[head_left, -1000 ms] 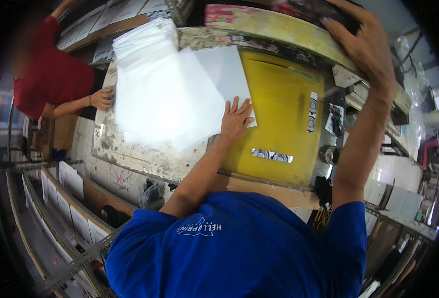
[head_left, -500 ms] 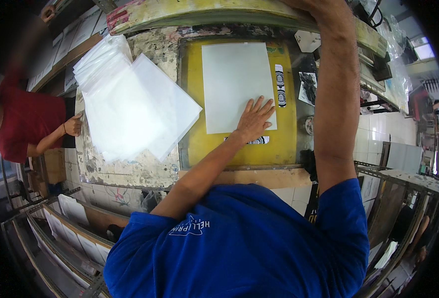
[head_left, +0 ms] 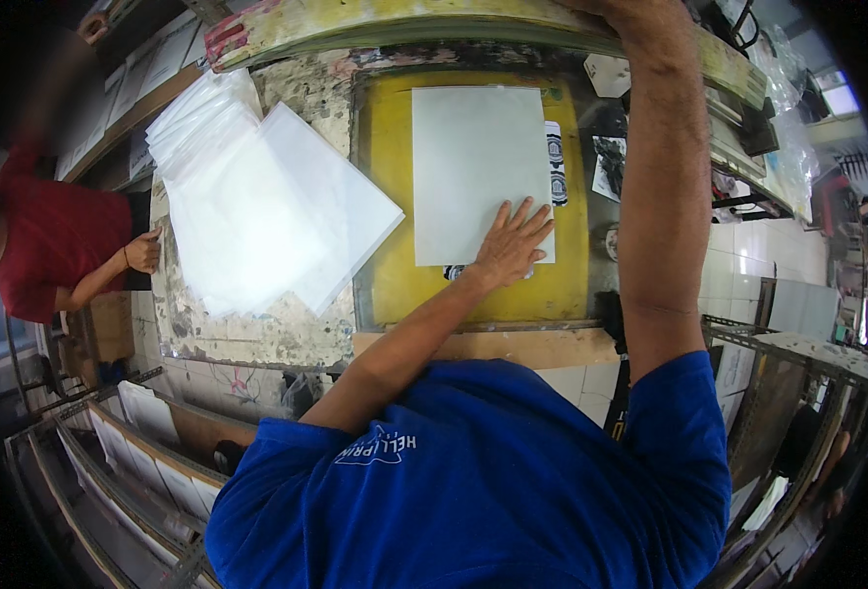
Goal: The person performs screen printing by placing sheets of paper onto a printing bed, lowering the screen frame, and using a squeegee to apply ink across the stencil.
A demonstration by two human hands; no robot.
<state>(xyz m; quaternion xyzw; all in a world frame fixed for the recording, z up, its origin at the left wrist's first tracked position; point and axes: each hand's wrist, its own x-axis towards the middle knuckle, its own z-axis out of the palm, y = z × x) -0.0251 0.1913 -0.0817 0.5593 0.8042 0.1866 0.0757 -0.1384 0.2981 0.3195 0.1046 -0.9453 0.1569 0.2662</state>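
Observation:
My left hand [head_left: 511, 245] lies flat with spread fingers on the lower right part of a frosted white plastic bag [head_left: 478, 167]. The bag rests on a yellow printing bed [head_left: 385, 285]. Strips with a black printed pattern [head_left: 556, 162] show past the bag's right edge and, partly under my hand, at its lower edge. Stretched far forward, my right hand [head_left: 635, 12] is at a paint-stained wooden frame [head_left: 454, 29] raised over the far side of the bed. Its fingers are mostly cut off by the picture's top edge, but they appear closed over the beam.
Left of the bed, a fanned pile of translucent white bags [head_left: 247, 216] covers much of a stained table [head_left: 189, 334]. A person in a red shirt [head_left: 61, 231] stands beyond it, one hand at the table's edge. Metal racks [head_left: 130, 471] stand at the lower left and right [head_left: 797, 363].
The bag has shifted slightly right and straightened under my left hand, covering more of the patterned strips. My left hand has moved slightly right with it. My right hand stays at the frame.

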